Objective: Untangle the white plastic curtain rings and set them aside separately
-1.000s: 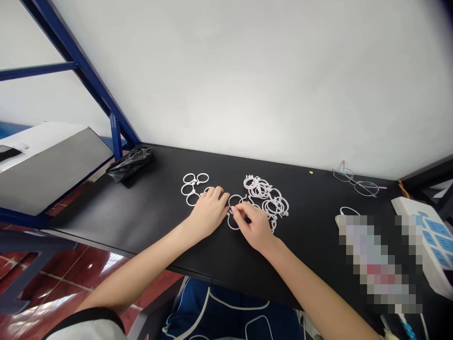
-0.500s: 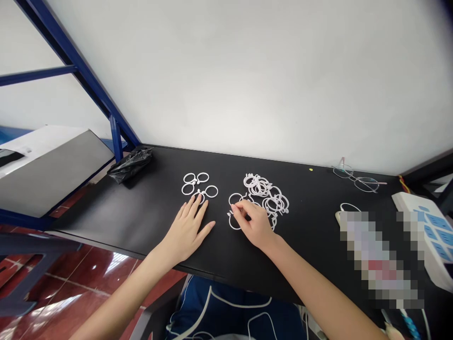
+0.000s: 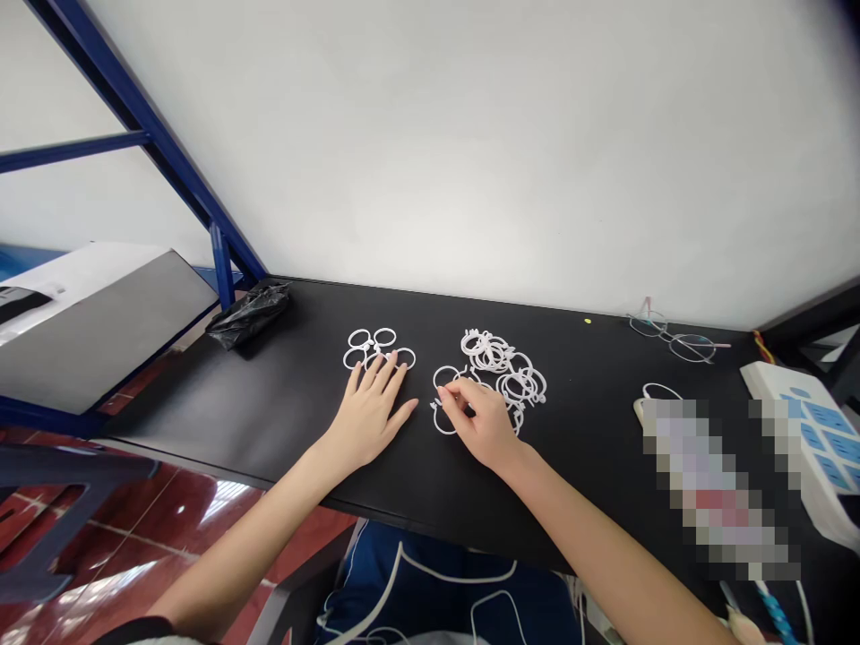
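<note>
At far left, a crumpled black bag point(image 3: 247, 313) is lying on the black table point(image 3: 269, 421). Right of it, a small set of white rings point(image 3: 366, 345) is lying flat in a tidy cluster. The left hand point(image 3: 369, 410) is resting palm down, fingers spread, its fingertips touching the near rings of that set. Just beside it, the right hand point(image 3: 482, 423) is pinching a loose ring point(image 3: 443, 381) between thumb and forefinger, low on the tabletop. Behind that hand, a tangled heap of rings point(image 3: 507, 369) is sitting. Farther right, spectacles point(image 3: 672, 337) are lying near the wall and a power strip point(image 3: 806, 430) is occupying the table's end.
</note>
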A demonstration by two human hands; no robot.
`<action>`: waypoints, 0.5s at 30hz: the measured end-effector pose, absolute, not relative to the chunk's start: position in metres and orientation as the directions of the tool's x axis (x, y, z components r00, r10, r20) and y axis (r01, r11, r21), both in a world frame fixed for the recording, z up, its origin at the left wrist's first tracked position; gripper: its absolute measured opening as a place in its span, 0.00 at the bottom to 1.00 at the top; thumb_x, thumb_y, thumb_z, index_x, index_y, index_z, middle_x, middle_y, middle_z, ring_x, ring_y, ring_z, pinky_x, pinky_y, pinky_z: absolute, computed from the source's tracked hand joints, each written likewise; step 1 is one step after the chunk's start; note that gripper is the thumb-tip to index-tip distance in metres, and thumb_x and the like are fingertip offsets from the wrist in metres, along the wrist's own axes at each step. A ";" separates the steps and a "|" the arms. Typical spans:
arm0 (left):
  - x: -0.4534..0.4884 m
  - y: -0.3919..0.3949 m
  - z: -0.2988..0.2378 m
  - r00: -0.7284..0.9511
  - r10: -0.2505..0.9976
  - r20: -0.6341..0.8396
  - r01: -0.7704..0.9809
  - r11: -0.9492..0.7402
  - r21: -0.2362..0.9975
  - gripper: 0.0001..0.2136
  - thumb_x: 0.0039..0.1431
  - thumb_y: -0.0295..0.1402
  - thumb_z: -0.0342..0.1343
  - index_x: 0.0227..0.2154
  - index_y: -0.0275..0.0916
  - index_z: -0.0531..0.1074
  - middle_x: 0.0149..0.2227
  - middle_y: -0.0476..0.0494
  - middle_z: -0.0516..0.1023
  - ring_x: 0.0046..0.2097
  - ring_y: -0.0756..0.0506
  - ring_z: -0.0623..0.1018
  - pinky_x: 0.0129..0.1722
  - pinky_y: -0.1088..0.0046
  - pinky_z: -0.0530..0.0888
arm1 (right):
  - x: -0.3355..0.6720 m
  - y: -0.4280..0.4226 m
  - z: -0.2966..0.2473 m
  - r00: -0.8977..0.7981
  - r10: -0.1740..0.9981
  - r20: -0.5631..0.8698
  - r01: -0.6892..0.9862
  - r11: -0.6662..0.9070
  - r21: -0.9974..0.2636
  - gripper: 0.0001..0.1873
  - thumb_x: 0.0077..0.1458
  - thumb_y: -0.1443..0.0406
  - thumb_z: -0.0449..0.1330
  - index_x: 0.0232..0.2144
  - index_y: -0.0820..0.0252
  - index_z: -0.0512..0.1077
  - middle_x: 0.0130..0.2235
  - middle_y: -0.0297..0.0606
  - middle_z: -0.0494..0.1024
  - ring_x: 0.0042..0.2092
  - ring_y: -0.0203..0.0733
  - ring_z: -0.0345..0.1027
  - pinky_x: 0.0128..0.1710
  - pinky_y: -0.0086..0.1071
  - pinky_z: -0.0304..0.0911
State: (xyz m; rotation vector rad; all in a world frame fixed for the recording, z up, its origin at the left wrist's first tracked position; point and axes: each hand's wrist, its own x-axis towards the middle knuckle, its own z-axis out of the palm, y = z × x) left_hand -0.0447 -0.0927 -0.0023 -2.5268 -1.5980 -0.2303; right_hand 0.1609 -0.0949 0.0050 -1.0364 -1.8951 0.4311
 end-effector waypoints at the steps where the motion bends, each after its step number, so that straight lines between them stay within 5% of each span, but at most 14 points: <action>1: -0.043 -0.092 -0.001 0.439 0.878 0.189 0.897 -0.442 -0.032 0.28 0.70 0.46 0.37 0.64 0.34 0.60 0.68 0.38 0.57 0.68 0.33 0.58 0.65 0.45 0.58 | 0.161 -0.095 0.005 -0.238 0.801 0.549 0.486 0.588 -0.646 0.12 0.65 0.65 0.52 0.27 0.57 0.65 0.22 0.30 0.67 0.23 0.32 0.61 0.27 0.27 0.59; 15: -0.042 -0.085 -0.003 0.365 0.907 0.211 0.929 -0.368 -0.030 0.30 0.68 0.47 0.40 0.63 0.29 0.62 0.65 0.30 0.61 0.67 0.28 0.59 0.63 0.39 0.53 | 0.161 -0.096 0.006 -0.239 0.808 0.538 0.492 0.579 -0.650 0.12 0.65 0.64 0.52 0.28 0.57 0.66 0.23 0.30 0.69 0.24 0.33 0.62 0.27 0.28 0.59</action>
